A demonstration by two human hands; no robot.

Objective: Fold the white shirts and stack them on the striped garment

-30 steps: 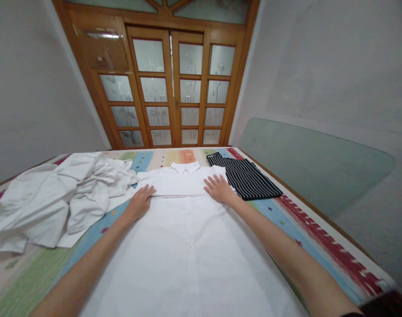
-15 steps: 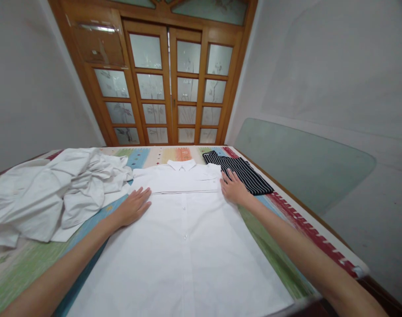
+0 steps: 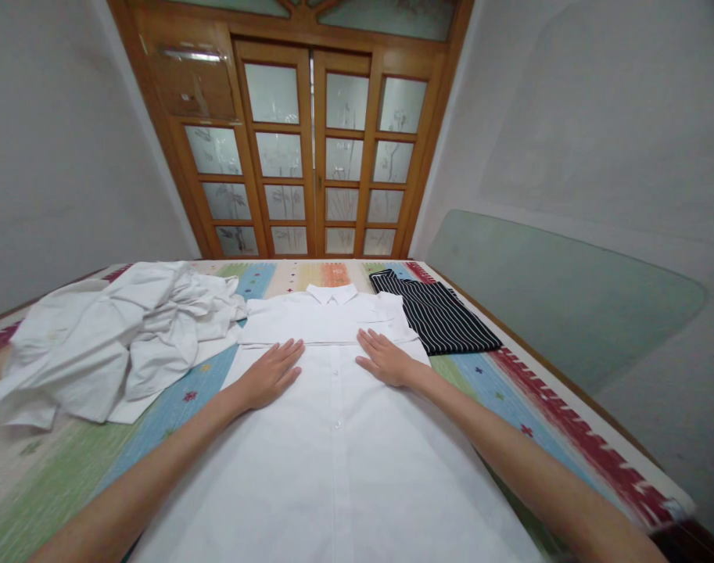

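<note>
A white button-up shirt [image 3: 336, 469] lies spread front up, its collar at the far end and its hem toward me. Across its chest, below the collar, runs a straight horizontal fold edge. My left hand [image 3: 271, 374] rests flat on the shirt, left of the button line, fingertips at that edge. On the other side of the buttons, my right hand [image 3: 385, 357] lies flat too, its fingertips just over the edge. Both hands have their fingers stretched out and grip nothing.
A heap of crumpled white cloth [image 3: 122, 344] lies at the left. Beyond the shirt's right side is a folded black-and-white striped garment [image 3: 447, 313]. Everything lies on a colourful striped cover [image 3: 186, 399]. A wall stands along the right, and wooden glass-paned doors [image 3: 315, 156] close the far end.
Both hands have slid inward from the shirt's side edges toward the button line, staying flat. The view has shifted slightly left. The heap and the striped garment lie as before.
</note>
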